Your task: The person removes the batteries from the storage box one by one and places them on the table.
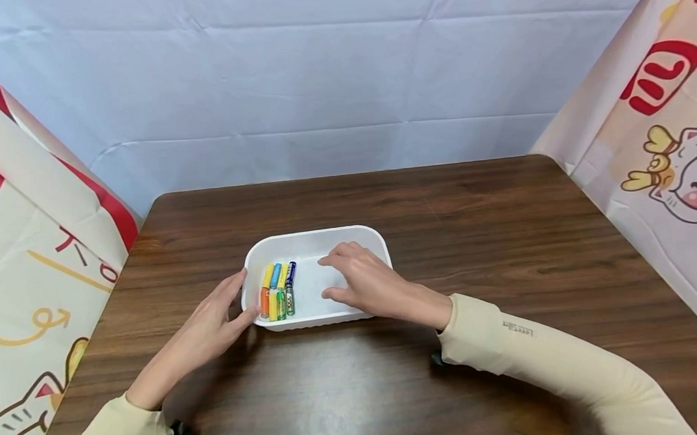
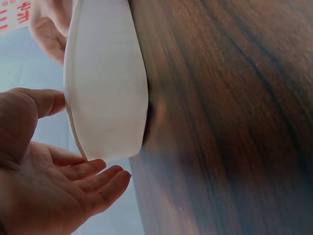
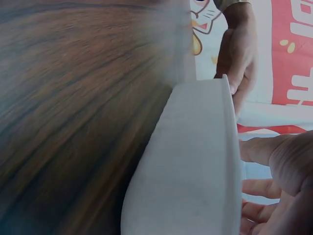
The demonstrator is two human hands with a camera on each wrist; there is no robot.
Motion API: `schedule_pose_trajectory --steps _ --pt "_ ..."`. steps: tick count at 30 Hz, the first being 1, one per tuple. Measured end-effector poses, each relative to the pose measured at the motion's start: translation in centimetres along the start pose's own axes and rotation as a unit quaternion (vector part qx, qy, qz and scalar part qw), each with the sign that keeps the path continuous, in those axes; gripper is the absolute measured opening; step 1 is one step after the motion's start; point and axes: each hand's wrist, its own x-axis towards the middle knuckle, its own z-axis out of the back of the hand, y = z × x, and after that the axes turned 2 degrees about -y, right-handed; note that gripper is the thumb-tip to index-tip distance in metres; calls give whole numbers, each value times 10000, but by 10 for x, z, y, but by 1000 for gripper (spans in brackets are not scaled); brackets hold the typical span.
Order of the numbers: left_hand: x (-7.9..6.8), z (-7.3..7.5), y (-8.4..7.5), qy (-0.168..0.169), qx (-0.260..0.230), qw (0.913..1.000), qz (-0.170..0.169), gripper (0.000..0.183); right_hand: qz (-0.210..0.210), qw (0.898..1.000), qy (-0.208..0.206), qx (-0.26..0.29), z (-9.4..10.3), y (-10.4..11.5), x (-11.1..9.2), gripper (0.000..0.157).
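A white plastic tray (image 1: 324, 319) with rounded corners sits on the table. In its left part lie several batteries (image 1: 280, 288) side by side in two rows: yellow, light blue and dark blue at the back, orange, yellow and green in front. My left hand (image 1: 213, 317) touches the tray's left end, thumb at the near rim and fingertips by the corner; the left wrist view shows those fingers (image 2: 93, 176) fairly straight. Above the tray's right part hovers my right hand (image 1: 365, 278), its thumb and fingers spread apart with nothing between them. The right wrist view hides the batteries behind the tray wall (image 3: 186, 161).
The dark wood table (image 1: 472, 238) reaches out around the tray on all sides. Behind it hangs a pale cloth (image 1: 319, 82), and printed cartoon sheets (image 1: 673, 164) stand at left and right.
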Motion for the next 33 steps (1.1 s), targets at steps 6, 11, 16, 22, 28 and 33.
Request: schedule_pose_trajectory --steps 6,11,16,22,28,33 --pt "-2 2 0 -1 134 9999 -38 85 -108 9981 435 414 -16 9 15 50" --pt "-3 3 0 32 192 9998 -85 87 -247 9954 673 630 -27 15 23 48" --pt "-2 3 -1 129 190 9997 -88 89 -533 9924 847 715 -34 16 29 47" --pt "-1 3 0 185 186 9996 -95 91 -850 9869 1141 766 -41 15 37 48" --pt "0 5 2 301 161 9993 -155 91 -973 9829 1345 799 -47 16 43 48" --pt "0 6 4 378 129 9991 -158 94 -1031 9819 1411 729 -50 17 46 50"
